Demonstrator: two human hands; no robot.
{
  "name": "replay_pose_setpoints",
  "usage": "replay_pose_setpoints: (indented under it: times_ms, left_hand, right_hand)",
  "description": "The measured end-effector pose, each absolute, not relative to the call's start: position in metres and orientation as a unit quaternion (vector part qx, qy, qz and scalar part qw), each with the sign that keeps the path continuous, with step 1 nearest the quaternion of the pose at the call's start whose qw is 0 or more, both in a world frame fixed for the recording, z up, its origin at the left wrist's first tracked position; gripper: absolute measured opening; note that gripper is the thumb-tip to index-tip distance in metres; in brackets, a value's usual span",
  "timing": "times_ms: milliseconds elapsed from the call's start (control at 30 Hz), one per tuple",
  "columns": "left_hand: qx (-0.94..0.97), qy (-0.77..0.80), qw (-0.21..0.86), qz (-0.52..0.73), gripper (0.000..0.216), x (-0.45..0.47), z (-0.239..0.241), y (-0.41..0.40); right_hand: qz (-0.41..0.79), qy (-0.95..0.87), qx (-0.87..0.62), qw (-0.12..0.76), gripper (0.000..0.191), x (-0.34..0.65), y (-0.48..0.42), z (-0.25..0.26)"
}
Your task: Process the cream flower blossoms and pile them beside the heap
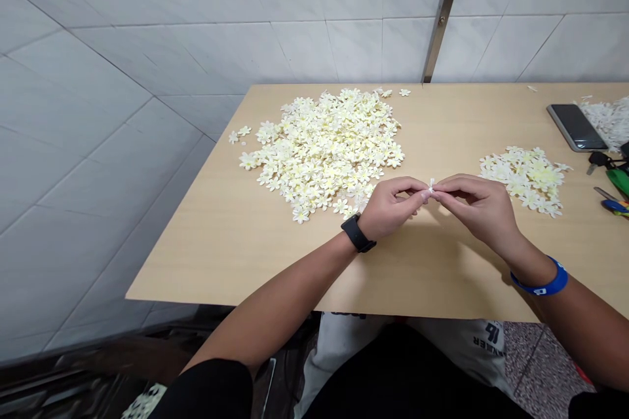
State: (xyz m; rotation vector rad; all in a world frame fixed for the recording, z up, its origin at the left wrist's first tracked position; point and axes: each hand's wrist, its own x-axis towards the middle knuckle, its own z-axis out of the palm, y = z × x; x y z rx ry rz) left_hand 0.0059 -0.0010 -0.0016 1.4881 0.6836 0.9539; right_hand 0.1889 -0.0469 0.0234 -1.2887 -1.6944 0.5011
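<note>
Over the table, my left hand (pixel 394 207) and my right hand (pixel 482 211) meet fingertip to fingertip, both closed in a pinch. Between them they hold a small white piece (pixel 431 186), too small to name surely; its lower part is hidden by the fingers. Left of my left hand spreads a big heap of cream-white artificial flowers (pixel 329 144) with yellowish centres. Just beyond my right hand lies a smaller pile of similar flowers (pixel 528 177).
The light wooden table (pixel 236 255) meets a tiled wall at the back. On its right side lie a phone (pixel 577 127), a mound of small white pieces (pixel 612 119), keys (pixel 598 160) and scissors (pixel 614 205). More flowers (pixel 144 402) show below, lower left.
</note>
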Motion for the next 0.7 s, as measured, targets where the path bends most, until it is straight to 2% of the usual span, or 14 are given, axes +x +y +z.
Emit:
replay_pose_setpoints:
  times_ms: [267,467,567,700]
  left_hand:
    - [0.622,0.344,0.553,0.435,0.018,0.009,-0.005,0.002]
    - [0.629,0.351,0.547,0.426,0.014,0.010,-0.004,0.001]
    - [0.626,0.353,0.549,0.426,0.014,0.009,-0.004,0.001]
    - [0.625,0.351,0.554,0.424,0.014,0.009,-0.004,0.001]
  right_hand:
    - [0.301,-0.585,-0.577,0.484,0.009,0.198,-0.038,0.028]
    - [0.402,-0.548,-0.554,0.481,0.016,0.210,-0.026,0.022]
    - [0.367,-0.572,-0.563,0.470,0.016,0.205,-0.028,0.023]
    - [0.251,-0.632,-0.559,0.474,0.009,0.196,-0.036,0.024]
